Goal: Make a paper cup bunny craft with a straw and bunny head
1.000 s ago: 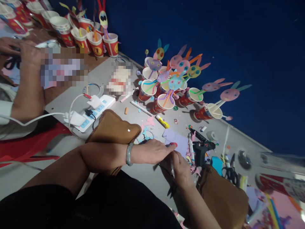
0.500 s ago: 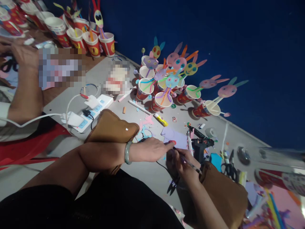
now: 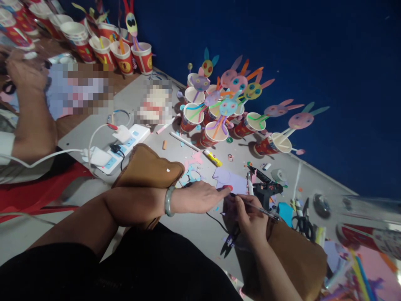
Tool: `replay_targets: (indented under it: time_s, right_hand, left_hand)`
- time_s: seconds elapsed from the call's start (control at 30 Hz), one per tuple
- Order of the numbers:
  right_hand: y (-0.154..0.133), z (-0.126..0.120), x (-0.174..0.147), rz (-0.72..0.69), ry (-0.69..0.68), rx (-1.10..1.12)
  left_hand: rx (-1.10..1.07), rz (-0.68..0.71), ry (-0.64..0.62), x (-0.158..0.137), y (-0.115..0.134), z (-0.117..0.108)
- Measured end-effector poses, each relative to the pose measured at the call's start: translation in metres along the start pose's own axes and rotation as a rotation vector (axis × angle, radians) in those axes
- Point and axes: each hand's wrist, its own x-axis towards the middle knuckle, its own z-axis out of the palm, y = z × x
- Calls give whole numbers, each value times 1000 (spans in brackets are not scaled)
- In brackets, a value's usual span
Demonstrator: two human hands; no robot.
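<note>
My left hand (image 3: pixel 199 197), with a pale bangle on the wrist, reaches in with its index finger stretched out. The fingertip holds a small red round piece (image 3: pixel 229 188) at the edge of a lilac paper sheet (image 3: pixel 235 180). I cannot make out the thumb beneath. My right hand (image 3: pixel 252 217) is closed around a slim clear pen (image 3: pixel 260 207). The pen's dark tip points at the red piece, close to my left fingertip. Black-handled snips (image 3: pixel 228 246) lie on the table below my right hand.
Red paper cups (image 3: pixel 214 134) with paper rabbit figures stand along the blue wall. A glue gun (image 3: pixel 266 190), scissors (image 3: pixel 303 223) and tape roll (image 3: pixel 278 174) lie to the right. A power strip (image 3: pixel 125 148) and another person's hand (image 3: pixel 29 75) are at left.
My right hand has shifted slightly right and the pen now lies at a flatter angle. My left hand stays in place with the red piece. The other person's hand has moved a little.
</note>
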Motion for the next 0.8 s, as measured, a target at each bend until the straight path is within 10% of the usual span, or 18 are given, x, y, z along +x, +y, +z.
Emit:
replay_targets:
  time_s: [0.8]
  right_hand:
    - [-11,-3,18,120,69,146]
  left_hand:
    - [-65,13,14,2,-3,5]
